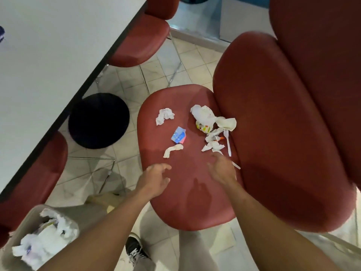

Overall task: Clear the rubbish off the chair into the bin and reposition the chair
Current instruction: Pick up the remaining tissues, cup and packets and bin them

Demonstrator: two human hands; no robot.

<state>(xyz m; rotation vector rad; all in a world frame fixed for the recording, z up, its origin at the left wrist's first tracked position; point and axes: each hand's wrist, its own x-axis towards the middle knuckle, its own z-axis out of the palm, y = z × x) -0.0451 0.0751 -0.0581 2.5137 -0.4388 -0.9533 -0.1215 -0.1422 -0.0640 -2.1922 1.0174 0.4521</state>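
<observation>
Reaching both hands over the littered chair seat (187, 192)

Left hand (154, 178) and right hand (222, 169) hover spread and empty, near crumpled tissues (165, 116), a blue packet (178, 136) and fork (227, 140); the bin (31, 218) sits lower left.

No words, numbers or brand names can be read anywhere in the view. Printing is seen on the small blue and pink packet (178, 136) lying on the red chair seat (187, 184) and on the crumpled wrapper (203, 127) with yellow and orange marks beside the white plastic fork (227, 141), but the print is too small and blurred to be made out.
</observation>
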